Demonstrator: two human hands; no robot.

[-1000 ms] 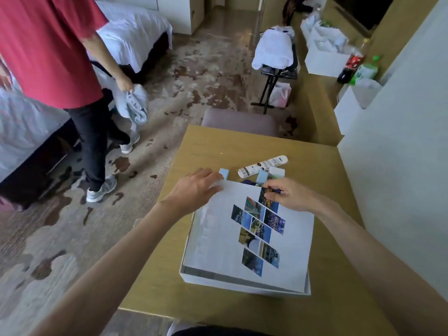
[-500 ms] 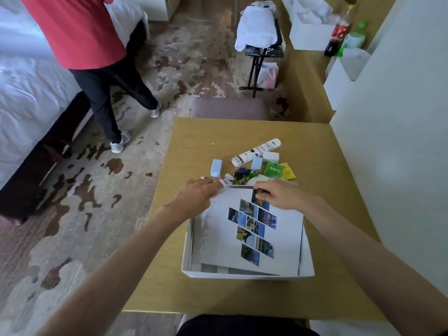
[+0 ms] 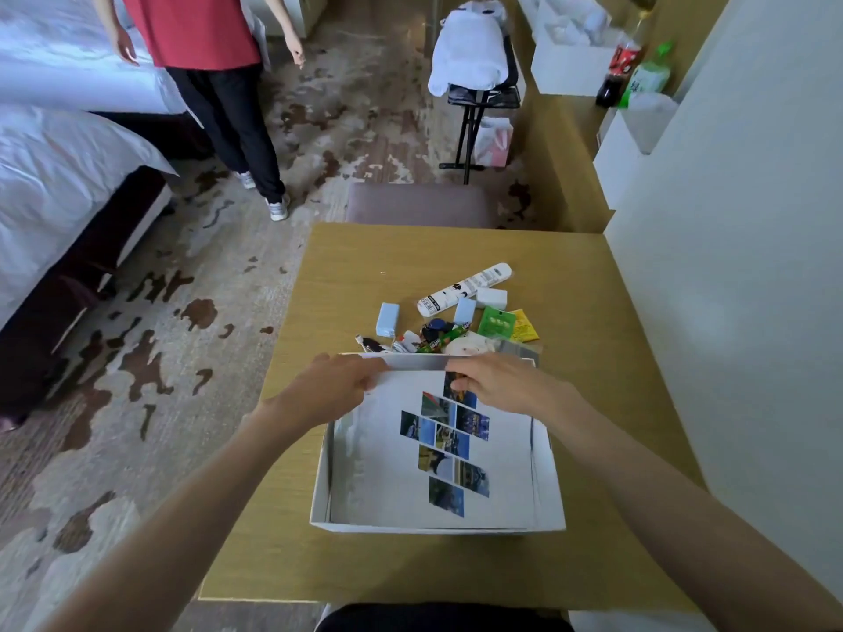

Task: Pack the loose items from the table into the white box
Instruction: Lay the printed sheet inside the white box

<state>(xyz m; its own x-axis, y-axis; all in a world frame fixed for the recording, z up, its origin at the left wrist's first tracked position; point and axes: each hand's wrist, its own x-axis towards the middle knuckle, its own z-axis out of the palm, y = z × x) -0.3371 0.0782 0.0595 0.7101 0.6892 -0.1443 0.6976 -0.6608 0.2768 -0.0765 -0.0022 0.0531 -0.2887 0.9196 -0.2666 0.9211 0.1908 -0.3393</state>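
A white box (image 3: 322,476) sits open on the wooden table (image 3: 346,266) in front of me. Inside it lies a white sheet with a diagonal strip of small photos (image 3: 447,453). My left hand (image 3: 328,390) pinches the sheet's far left edge and my right hand (image 3: 502,383) presses its far right edge by the box's back wall. Just beyond the box lies a heap of loose items: a white tube (image 3: 463,289), a light blue block (image 3: 387,319), a white block (image 3: 491,297), a green packet (image 3: 496,322), a yellow packet (image 3: 524,326) and small wrapped bits.
A padded stool (image 3: 419,205) stands at the table's far edge. A person in a red top (image 3: 196,29) stands on the patterned carpet by the beds (image 3: 54,175). A white wall (image 3: 730,266) borders the table's right side. A folding rack (image 3: 474,75), boxes and bottles lie farther back.
The photo sheet has gone from lying tilted over the box top down into the box. My view has tipped down, revealing the heap of items. The person in red has walked farther away.
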